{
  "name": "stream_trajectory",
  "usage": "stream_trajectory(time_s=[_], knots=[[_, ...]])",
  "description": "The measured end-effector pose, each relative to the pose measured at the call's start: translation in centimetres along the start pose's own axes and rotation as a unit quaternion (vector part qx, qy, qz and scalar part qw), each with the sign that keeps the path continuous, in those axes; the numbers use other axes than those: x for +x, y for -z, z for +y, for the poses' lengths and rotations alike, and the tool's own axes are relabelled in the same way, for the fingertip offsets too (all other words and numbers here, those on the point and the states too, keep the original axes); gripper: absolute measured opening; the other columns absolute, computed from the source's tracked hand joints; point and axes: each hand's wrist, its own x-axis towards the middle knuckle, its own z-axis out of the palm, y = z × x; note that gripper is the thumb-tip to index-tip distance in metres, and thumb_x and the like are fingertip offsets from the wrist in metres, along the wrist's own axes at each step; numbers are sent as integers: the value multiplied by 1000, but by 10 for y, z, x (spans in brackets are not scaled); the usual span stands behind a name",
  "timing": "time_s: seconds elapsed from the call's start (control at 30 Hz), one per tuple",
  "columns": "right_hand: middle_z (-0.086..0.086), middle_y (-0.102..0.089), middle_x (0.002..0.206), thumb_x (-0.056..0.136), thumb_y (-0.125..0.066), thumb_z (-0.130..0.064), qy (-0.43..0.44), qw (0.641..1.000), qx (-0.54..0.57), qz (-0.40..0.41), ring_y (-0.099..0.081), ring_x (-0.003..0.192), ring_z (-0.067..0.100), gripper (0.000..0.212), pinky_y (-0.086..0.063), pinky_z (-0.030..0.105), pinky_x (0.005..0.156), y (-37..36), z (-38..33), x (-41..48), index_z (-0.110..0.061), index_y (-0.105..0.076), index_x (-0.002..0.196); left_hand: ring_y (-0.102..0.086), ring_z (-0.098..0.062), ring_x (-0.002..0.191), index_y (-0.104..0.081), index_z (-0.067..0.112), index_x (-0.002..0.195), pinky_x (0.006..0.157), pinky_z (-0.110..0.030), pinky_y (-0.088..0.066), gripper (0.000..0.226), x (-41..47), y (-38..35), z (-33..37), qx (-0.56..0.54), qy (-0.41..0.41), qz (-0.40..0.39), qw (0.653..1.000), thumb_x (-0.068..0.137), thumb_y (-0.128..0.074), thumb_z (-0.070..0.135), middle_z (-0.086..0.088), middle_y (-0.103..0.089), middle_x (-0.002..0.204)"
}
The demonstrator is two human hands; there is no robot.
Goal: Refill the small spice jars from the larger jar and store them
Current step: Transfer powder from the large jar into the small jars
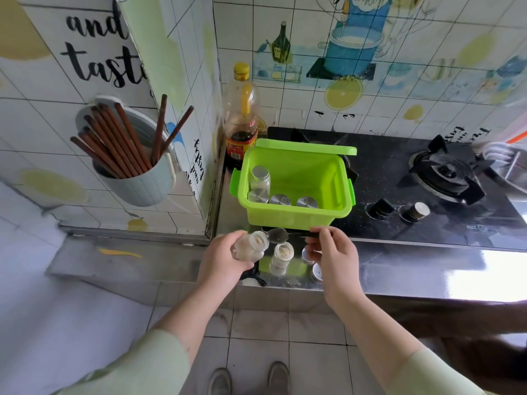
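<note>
My left hand grips an open glass jar, tilted with its mouth toward the right. My right hand pinches the handle of a metal spoon, whose bowl sits at the jar's mouth. Between my hands a small open spice jar with pale contents stands on the steel counter. Two silver lids lie by my right hand, partly hidden. Behind, a green plastic box holds several capped small jars.
A soy sauce bottle stands behind the box in the corner. The green box lid rests on the box's far rim. A black gas hob with knobs fills the right. A wall cup with chopsticks hangs left.
</note>
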Motion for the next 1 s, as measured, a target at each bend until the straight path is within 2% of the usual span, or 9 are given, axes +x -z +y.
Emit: stream_trajectory(time_s=[0.1,0.23,0.3,0.37,0.47,0.57,0.7,0.83,1.0], knots=[[-4,-68,74,98,-49,-16,95,984,-134,-64,-64,72,15,22,-54,33,67,-8,-2,-3,-22,-67,87,-57,-13,98,-62,24,122,92,-31,-47,70,-1,3,9,13,-23,4,1000,59,-86,5,7,-55,110],[-9,-65,92,96,-52,-18,291,881,-330,-172,-62,84,8,18,-50,24,74,-11,2,-6,-20,-69,100,-59,-10,91,-62,28,122,85,-27,-48,69,-4,7,19,57,-60,3,997,60,-87,11,12,-55,107],[-3,-63,98,96,-49,-20,325,844,-377,-198,-61,86,12,21,-50,24,73,-12,4,-6,-17,-69,104,-60,-10,91,-62,30,122,85,-33,-52,71,-6,8,22,59,-77,-3,995,58,-88,12,14,-55,106],[-1,-62,97,96,-51,-17,325,848,-376,-186,-61,84,13,19,-49,24,72,-13,4,-5,-15,-69,101,-58,-8,92,-62,31,122,83,-34,-52,72,-7,8,24,67,-91,-3,994,57,-88,12,16,-53,105],[-2,-67,92,95,-53,-10,260,878,-366,-164,-60,81,12,18,-47,25,72,-18,0,-6,-13,-70,94,-53,-5,95,-62,31,123,81,-27,-48,72,-8,10,26,86,-109,0,990,58,-88,14,17,-52,106],[-5,-66,76,96,-50,-14,112,925,-326,-162,-56,63,8,20,-44,25,59,-20,-4,-6,-13,-70,93,-51,-5,100,-61,29,124,81,-19,-41,71,-9,11,24,86,-119,-7,989,60,-87,13,16,-52,109],[4,-62,67,98,-49,-12,-47,980,-120,-149,-48,52,9,24,-39,20,49,-19,-8,-5,-8,-71,90,-51,-7,103,-61,27,125,85,-17,-37,69,-9,12,20,80,-113,-9,990,62,-86,12,13,-53,112],[10,-60,77,99,-47,-10,-148,977,43,-147,-53,56,10,23,-46,20,53,-18,-12,-7,0,-68,96,-50,-2,97,-60,30,125,82,-15,-35,67,-10,12,19,57,-91,-15,994,65,-86,15,15,-51,111],[8,-61,72,100,-46,-11,-184,967,117,-135,-56,54,9,24,-51,20,53,-14,-10,-3,-2,-68,95,-52,-5,99,-59,31,125,85,-22,-41,69,-6,8,13,41,-66,-30,997,63,-86,17,12,-55,115]])
